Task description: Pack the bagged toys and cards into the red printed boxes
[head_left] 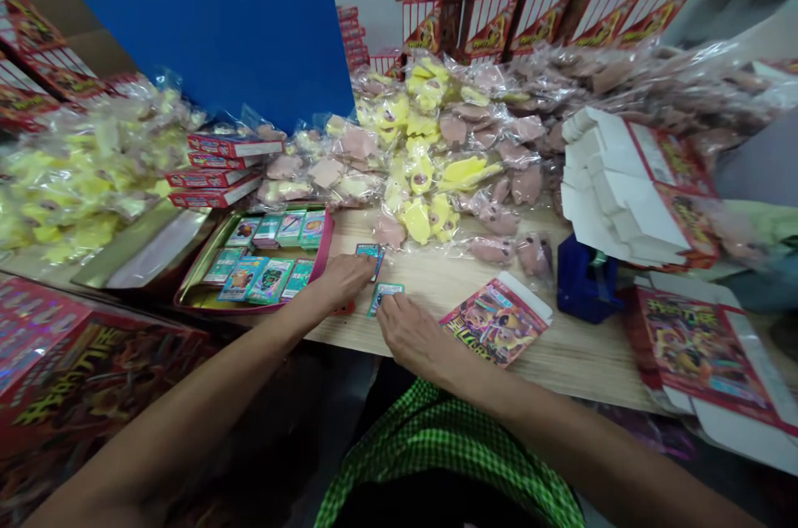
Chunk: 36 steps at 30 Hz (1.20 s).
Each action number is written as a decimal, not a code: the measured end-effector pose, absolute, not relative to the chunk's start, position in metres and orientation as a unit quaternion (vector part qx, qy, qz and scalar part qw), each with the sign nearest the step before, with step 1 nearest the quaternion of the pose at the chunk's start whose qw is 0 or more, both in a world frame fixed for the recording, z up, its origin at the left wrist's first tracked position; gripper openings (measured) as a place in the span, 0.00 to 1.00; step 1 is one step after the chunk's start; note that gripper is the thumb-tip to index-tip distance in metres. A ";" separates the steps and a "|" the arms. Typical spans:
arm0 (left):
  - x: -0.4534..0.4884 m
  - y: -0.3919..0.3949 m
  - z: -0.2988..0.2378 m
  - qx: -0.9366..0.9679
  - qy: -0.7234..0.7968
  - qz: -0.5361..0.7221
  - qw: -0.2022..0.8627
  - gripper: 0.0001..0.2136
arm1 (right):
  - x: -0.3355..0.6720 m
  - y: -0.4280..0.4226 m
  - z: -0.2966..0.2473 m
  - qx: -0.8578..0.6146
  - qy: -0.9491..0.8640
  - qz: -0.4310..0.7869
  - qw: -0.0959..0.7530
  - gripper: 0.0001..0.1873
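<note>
My left hand (347, 280) reaches over the near edge of the table, its fingers closed at a blue-green trading card (369, 250). Beside it, my right hand (406, 330) pinches the lower edge of a second trading card (387, 290). A bit of something red and dark shows beneath my left wrist, too covered to name. Left of my hands lies an open tin (325, 249) with a pink rim, holding several stacks of similar cards. On the other side, a flat red printed carton (495, 320) lies close to my right forearm.
Bagged yellow and pinkish plush pieces (417, 170) heap along the back. Thin red boxes (218, 170) stack behind the tin. To the right stand a blue tape dispenser (586, 278) and white folded cartons (617, 187). Red display boxes (486, 21) line the rear; a large printed box (81, 378) sits lower left.
</note>
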<state>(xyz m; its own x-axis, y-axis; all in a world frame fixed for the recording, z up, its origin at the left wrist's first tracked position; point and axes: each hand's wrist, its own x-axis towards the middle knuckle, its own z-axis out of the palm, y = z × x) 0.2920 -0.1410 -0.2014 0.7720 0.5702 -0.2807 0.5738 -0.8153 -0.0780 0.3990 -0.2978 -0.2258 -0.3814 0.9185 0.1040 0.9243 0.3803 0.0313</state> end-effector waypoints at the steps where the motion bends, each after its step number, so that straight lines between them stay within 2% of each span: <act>1: 0.291 -0.140 -0.201 0.940 0.309 -0.142 0.013 0.13 | 0.399 -0.297 -0.226 -0.557 -0.829 -0.038 0.040 0.13; 7: 0.286 -0.131 -0.200 0.930 0.356 -0.054 0.076 0.10 | 0.394 -0.300 -0.230 -0.562 -0.826 0.015 0.049 0.13; 10: 0.280 -0.126 -0.193 0.911 0.392 0.059 0.111 0.10 | 0.395 -0.299 -0.227 -0.562 -0.823 0.058 0.051 0.16; 13: 0.270 -0.126 -0.183 0.864 0.432 0.210 0.149 0.15 | 0.403 -0.292 -0.221 -0.569 -0.813 0.105 0.061 0.21; 16: 0.260 -0.134 -0.180 0.807 0.444 0.327 0.211 0.17 | 0.415 -0.281 -0.217 -0.565 -0.808 0.148 0.076 0.17; 20: 0.249 -0.147 -0.183 0.739 0.443 0.399 0.315 0.15 | 0.426 -0.271 -0.217 -0.549 -0.805 0.192 0.114 0.10; 25: 0.253 -0.167 -0.187 0.653 0.426 0.426 0.459 0.18 | 0.437 -0.278 -0.210 -0.640 -0.711 0.165 0.241 0.08; 30: 0.305 -0.191 -0.199 0.553 0.368 0.437 0.606 0.19 | 0.471 -0.288 -0.191 -0.693 -0.597 0.159 0.371 0.10; 33: 0.348 -0.206 -0.207 0.519 0.347 0.468 0.626 0.19 | 0.495 -0.298 -0.186 -0.676 -0.559 0.186 0.442 0.09; 36: 0.385 -0.227 -0.210 0.527 0.326 0.462 0.635 0.25 | 0.523 -0.316 -0.182 -0.705 -0.507 0.127 0.479 0.08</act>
